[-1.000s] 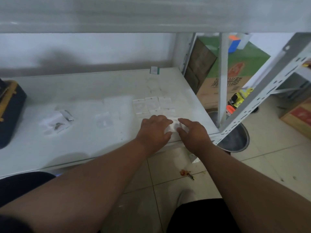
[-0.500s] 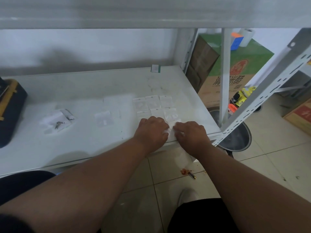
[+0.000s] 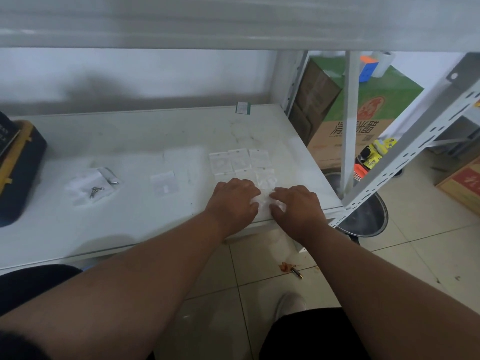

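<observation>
Count on the shelf (image 3: pixel 130 224): two hands, one bag (image 3: pixel 265 203) in work, six flat bags (image 3: pixel 239 159) laid in two rows of three just behind the hands (the near row is partly covered by the left hand). There is one lone bag (image 3: pixel 164 183) further left. A heap (image 3: pixel 85 187) of clear bags carries two metal parts (image 3: pixel 96 189). One dark case (image 3: pixel 18 167) stands at the left end and one small card (image 3: pixel 243 107) lies at the back edge.

The bag lies at the shelf's front edge near its right corner, between the two hands and crumpled. Its visible strip runs across, hand to hand, roughly parallel to the front edge. Which end is its mouth cannot be told.

The left hand (image 3: pixel 233 201) has its fingers curled down and grips the bag's left side. The right hand (image 3: pixel 296 209) is curled likewise and pinches the right side. The knuckles of both hands face up and their fingertips nearly meet.
</observation>
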